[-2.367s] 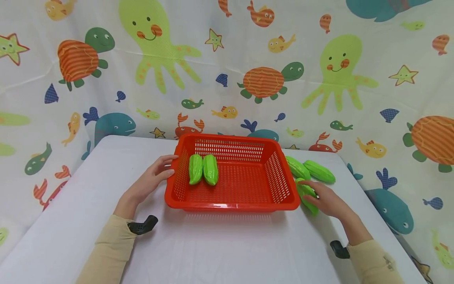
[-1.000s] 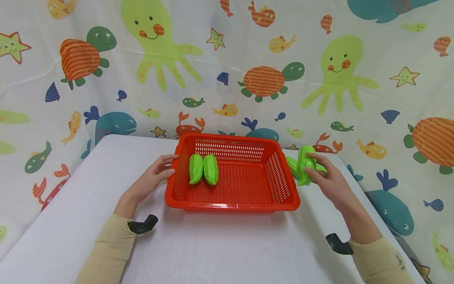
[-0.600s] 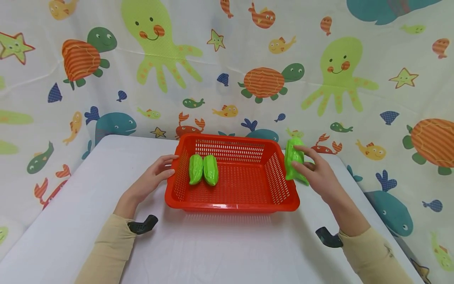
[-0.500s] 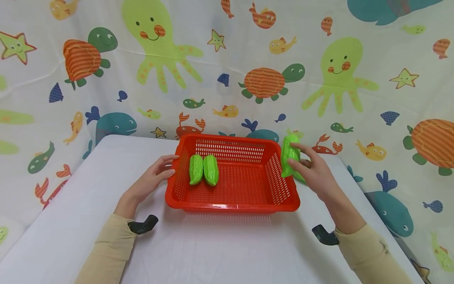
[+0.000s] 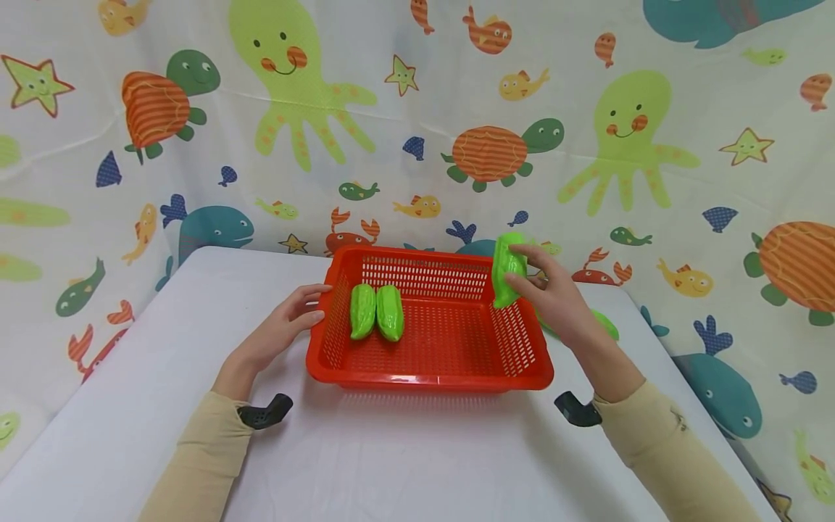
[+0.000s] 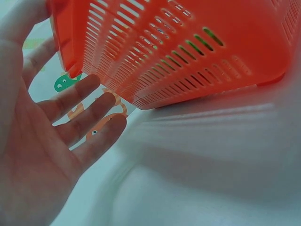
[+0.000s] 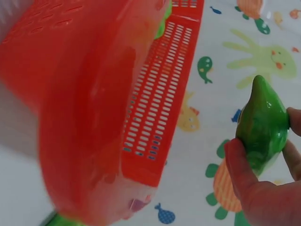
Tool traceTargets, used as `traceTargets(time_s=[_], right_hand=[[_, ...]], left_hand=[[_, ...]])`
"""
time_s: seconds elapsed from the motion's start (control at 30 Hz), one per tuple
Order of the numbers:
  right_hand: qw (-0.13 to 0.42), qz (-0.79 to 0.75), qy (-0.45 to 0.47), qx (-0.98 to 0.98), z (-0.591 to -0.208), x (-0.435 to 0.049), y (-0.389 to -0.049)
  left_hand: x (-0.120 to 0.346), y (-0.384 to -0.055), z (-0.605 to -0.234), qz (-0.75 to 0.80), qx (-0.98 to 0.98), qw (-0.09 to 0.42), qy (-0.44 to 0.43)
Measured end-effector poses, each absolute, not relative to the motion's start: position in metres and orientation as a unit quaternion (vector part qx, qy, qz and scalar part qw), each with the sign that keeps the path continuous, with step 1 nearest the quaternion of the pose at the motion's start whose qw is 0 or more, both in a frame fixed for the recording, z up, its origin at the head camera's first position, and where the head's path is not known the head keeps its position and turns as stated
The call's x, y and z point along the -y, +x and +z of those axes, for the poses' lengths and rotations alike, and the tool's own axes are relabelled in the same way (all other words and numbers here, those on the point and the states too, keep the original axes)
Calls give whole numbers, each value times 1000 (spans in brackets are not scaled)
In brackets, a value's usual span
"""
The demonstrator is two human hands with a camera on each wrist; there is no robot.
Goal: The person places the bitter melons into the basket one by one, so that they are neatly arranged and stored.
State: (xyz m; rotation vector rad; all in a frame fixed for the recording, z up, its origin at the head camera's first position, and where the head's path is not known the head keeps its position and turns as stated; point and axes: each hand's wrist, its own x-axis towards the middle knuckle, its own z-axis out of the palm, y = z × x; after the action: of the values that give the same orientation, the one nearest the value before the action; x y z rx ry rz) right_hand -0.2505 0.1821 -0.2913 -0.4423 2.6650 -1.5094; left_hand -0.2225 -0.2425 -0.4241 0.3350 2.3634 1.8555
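Note:
My right hand (image 5: pixel 554 297) pinches a shiny green bitter melon (image 5: pixel 507 268) between thumb and fingers, tilted upright above the right rim of a red plastic basket (image 5: pixel 430 380). In the right wrist view that bitter melon (image 7: pixel 263 125) shows its pointed end upward, apart from the basket wall. My left hand (image 5: pixel 280 326) is at the basket's left rim, fingertips touching it. The left wrist view shows its fingers (image 6: pixel 91 146) loosely extended beside the slotted wall. Inside the basket, two bitter melons (image 5: pixel 390 313) lie side by side at the left.
Right of the basket, another bitter melon (image 5: pixel 607 324) lies on the white table (image 5: pixel 417 457), mostly behind my right wrist. A green piece of one more (image 5: pixel 546 326) shows between basket and hand. Behind stands a curtain (image 5: pixel 417 145) printed with sea animals.
My right hand picked up a bitter melon from the table right of the basket, raised it and carried it left over the right rim. My left hand has stayed at the left rim.

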Motion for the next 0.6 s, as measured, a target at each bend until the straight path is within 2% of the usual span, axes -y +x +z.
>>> traceTargets(time_s=[0.6], right_hand=[[53, -494, -150, -855, -289, -148, -281]], left_hand=[[243, -223, -425, 612, -781, 59, 110]])
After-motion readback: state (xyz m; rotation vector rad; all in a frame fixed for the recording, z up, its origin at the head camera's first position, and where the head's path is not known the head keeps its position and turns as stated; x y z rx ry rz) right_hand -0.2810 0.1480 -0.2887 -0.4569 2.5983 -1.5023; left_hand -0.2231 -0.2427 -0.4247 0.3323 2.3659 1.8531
